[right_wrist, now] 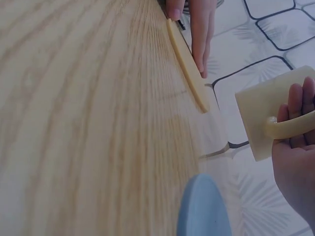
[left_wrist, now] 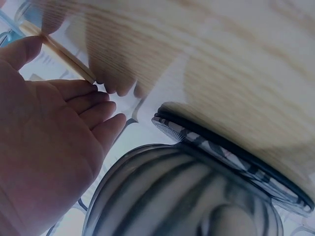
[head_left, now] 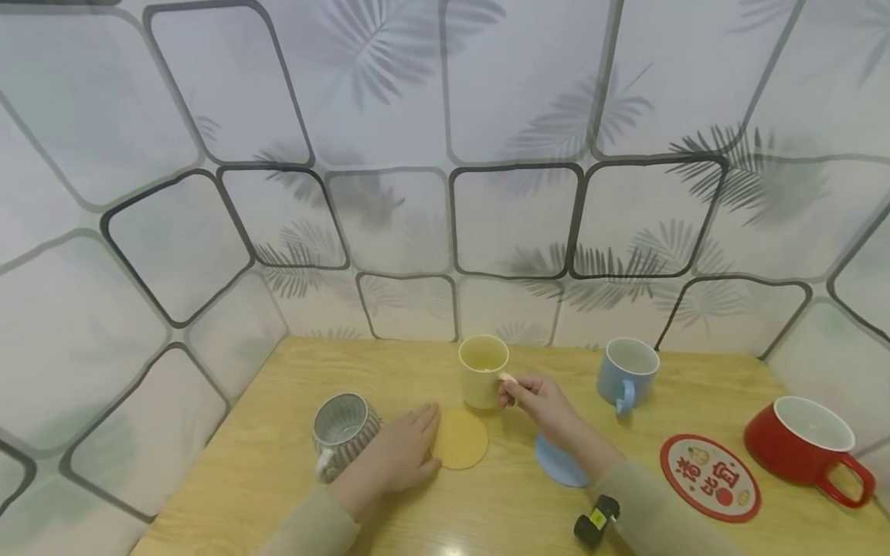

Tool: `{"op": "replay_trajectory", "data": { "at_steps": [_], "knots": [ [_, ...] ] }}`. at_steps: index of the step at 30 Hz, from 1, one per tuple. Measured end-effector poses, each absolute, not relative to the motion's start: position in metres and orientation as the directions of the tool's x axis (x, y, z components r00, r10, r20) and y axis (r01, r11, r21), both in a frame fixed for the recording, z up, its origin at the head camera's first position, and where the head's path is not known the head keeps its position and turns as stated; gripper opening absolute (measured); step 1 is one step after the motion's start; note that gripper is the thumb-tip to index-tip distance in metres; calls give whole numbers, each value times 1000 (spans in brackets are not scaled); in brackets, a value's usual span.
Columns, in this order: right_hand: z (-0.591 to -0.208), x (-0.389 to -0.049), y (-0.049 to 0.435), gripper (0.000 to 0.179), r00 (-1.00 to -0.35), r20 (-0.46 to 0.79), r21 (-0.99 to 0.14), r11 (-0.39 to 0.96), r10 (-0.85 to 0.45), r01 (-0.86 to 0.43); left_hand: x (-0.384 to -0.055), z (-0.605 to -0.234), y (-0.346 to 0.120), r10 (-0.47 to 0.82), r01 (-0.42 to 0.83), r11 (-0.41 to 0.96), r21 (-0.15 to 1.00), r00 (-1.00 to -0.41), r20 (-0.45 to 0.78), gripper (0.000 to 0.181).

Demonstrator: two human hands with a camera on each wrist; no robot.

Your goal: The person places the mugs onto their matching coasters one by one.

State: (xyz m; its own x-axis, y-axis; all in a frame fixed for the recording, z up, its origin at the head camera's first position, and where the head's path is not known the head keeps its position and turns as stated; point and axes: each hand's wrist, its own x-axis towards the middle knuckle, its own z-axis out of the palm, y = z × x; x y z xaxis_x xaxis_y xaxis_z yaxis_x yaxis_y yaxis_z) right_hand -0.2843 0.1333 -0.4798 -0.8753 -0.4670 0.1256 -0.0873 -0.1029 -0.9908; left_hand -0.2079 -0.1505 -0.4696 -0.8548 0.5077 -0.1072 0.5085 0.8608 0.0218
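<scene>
My right hand [head_left: 549,405] pinches the handle of a pale yellow mug [head_left: 480,386]. In the right wrist view a gap shows between this mug's base [right_wrist: 253,128] and the wooden table. The mug is upright, just behind a round yellow coaster [head_left: 460,442]. My left hand [head_left: 399,454] lies low at that coaster's left edge, fingers extended, with fingertips and thumb touching its rim in the left wrist view. Left of this hand a grey ribbed mug [head_left: 358,432] stands on a plaid coaster [left_wrist: 231,156], which is hidden in the head view.
A blue mug [head_left: 629,367] stands at the back right. A blue coaster [head_left: 556,463] lies partly under my right forearm in the head view. Farther right are a red-rimmed printed coaster [head_left: 711,477] and a red mug [head_left: 786,444]. A patterned curtain [head_left: 403,224] closes off the table's back.
</scene>
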Motion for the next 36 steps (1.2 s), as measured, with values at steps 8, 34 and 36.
{"op": "replay_trajectory", "data": {
  "at_steps": [8,34,36],
  "knots": [
    [-474,-274,132,25,-880,153,-988,-94,-450,-124,-208,-468,-150,518,520,854,10,-849,-103,76],
    [-467,-242,126,26,-897,96,-994,0,-431,-106,-206,-470,-151,529,529,849,9,-847,-61,75],
    [-467,-240,125,21,-898,92,-995,-8,-430,-99,-206,-470,-151,529,530,848,9,-847,-57,75]
  ]
}}
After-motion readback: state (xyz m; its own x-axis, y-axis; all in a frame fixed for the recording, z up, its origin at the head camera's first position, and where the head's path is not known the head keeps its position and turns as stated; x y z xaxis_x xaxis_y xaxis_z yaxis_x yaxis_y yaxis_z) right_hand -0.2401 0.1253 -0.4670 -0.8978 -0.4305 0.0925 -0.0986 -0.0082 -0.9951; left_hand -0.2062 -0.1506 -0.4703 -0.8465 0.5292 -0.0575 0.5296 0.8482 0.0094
